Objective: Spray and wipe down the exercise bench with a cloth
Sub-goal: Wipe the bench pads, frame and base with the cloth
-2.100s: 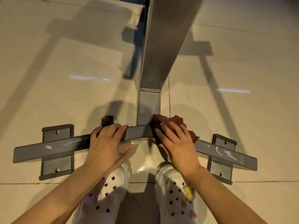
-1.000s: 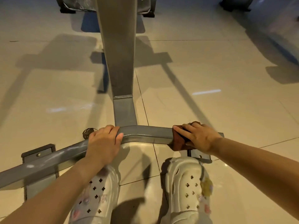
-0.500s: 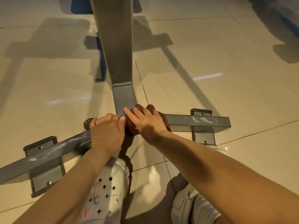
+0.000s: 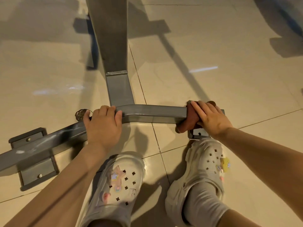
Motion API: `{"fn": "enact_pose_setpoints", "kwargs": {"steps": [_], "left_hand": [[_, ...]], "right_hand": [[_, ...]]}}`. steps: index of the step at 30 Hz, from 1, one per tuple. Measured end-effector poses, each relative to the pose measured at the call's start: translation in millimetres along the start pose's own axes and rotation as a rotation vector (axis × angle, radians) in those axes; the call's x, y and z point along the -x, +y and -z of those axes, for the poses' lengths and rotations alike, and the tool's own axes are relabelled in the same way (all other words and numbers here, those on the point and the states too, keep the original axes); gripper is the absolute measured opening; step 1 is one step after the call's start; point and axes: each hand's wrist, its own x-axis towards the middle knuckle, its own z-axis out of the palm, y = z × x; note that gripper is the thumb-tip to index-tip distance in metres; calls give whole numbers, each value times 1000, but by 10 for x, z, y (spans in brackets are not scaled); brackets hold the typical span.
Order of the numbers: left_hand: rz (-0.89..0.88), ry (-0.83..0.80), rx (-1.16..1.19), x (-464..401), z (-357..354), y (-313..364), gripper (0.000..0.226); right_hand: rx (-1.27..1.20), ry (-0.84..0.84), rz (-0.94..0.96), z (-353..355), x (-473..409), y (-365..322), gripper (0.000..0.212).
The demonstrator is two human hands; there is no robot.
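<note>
Pressing reddish-brown cloth [image 4: 188,122] | right hand [image 4: 211,118] | grey crossbar [image 4: 154,113] end

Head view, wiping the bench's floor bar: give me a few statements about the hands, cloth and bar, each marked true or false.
1. The right hand presses a reddish-brown cloth onto the grey crossbar. True.
2. The cloth sits at the bar's centre joint. False: it is near the bar's right end.
3. The left hand holds a spray bottle. False: it grips the bar just left of the joint.
4. Both feet wear pale perforated clogs. True.
5. The hands touch each other. False: a bare stretch of bar lies between them.
</note>
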Motion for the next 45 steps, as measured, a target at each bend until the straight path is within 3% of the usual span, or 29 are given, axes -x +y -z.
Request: {"fn": "enact_pose_setpoints", "kwargs": {"steps": [2,7,11,17,20,24,27,30,35,38,41,45], "left_hand": [[-3,-11,-6,-8,0,-9,39],[0,-87,-28,-25,77,6,42],[-30,-106,-76,-31,118,-20,43],[19,-55,20,3,41,-9,43],[30,-35,34,23,8,-12,45],[4,30,-3,37,-59,-30,43],[-2,33,-9,55,-96,8,47],[-37,97,-16,85,-143,24,50],[-44,163,-60,59,-165,28,45],[-173,183,-149,83,-183,40,47],[-306,140,-179,73,-214,93,50],[-318,19,-182,37,-242,135,55]], "right_hand": [[-2,39,-40,15,-5,-207,75],[-107,177,134,247,-337,-1384,75],[-183,239,139,253,-589,-2178,82],[-50,359,326,-28,-447,-1206,78],[-22,352,232,-215,-180,-456,71],[-97,203,62,-283,64,265,69],[-129,109,6,-210,75,268,79],[-191,153,-59,-127,84,-60,76],[-248,165,58,136,-256,-1193,76],[-301,183,183,242,-439,-1658,76],[-231,232,282,145,-450,-1261,77],[-188,145,43,-63,-196,-199,95]]}}
